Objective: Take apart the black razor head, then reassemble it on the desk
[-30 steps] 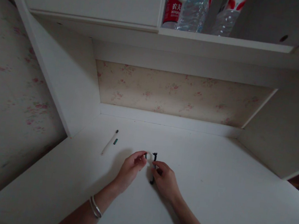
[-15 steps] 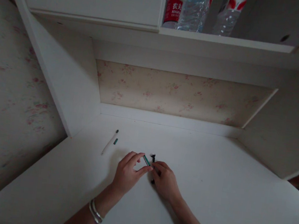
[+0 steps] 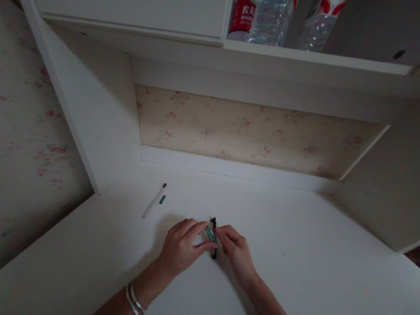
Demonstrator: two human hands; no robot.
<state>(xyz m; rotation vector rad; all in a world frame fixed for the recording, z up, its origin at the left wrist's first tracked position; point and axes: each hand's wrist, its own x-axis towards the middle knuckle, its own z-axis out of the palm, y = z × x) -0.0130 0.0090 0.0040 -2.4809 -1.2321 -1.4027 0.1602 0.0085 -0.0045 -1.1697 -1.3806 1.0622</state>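
Note:
My left hand [image 3: 182, 245], with bracelets at the wrist, grips a small flat green strip [image 3: 210, 233] by its two ends between thumb and fingers. Close against the strip's right side, my right hand [image 3: 235, 251] has thumb and forefinger pinched together; whatever is between them is too small to make out. A slim black piece [image 3: 214, 253] shows beneath the fingers, its upper end poking out above them and its middle hidden. Farther left on the white desk lies a thin white stick [image 3: 152, 203] with a dark tip, beside a second small green piece [image 3: 162, 199].
The white desk [image 3: 288, 267] ends in a low back ledge [image 3: 239, 170] and has side panels left and right. Overhead, a shelf [image 3: 320, 59] holds a red-labelled bottle [image 3: 243, 17] and clear plastic bottles [image 3: 273, 18]. Flowered wallpaper [image 3: 55, 150] covers the left wall.
Both hands have shifted slightly: the green strip has moved a little right and down, and the right fingers have lifted, uncovering more of the black piece.

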